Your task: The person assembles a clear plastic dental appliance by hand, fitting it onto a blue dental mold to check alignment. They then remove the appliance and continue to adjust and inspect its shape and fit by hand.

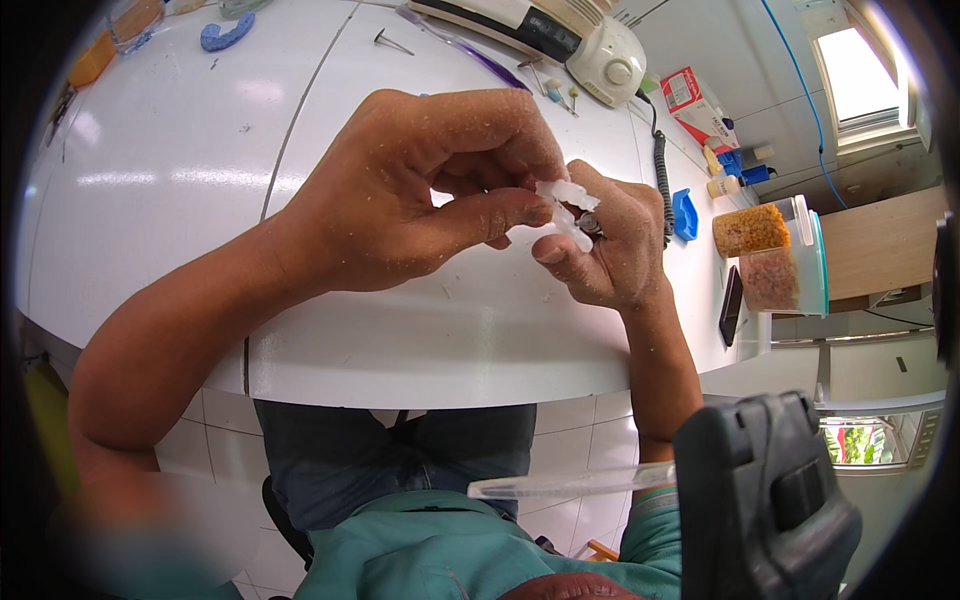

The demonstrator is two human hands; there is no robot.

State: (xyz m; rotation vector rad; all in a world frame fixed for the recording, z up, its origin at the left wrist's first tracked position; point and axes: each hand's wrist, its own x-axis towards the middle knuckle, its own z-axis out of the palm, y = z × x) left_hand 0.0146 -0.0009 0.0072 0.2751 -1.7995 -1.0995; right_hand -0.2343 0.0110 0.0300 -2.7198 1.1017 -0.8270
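Above the white table, a small translucent white piece, irregular and curved, is pinched between the thumb and fingers of my left hand. Close against it is my right hand, its fingers curled around a slim tool whose short metal end shows beside the piece. The rest of that tool is hidden by the hand. A dark coiled cord runs from a cream control unit down behind the right hand; whether it joins the tool is hidden. White dust covers the fingers of both hands.
Small mounted bits and a purple tool lie at the back. A blue horseshoe-shaped piece sits far left. On the right are a blue tray, a dark phone-like slab and a tub of orange granules.
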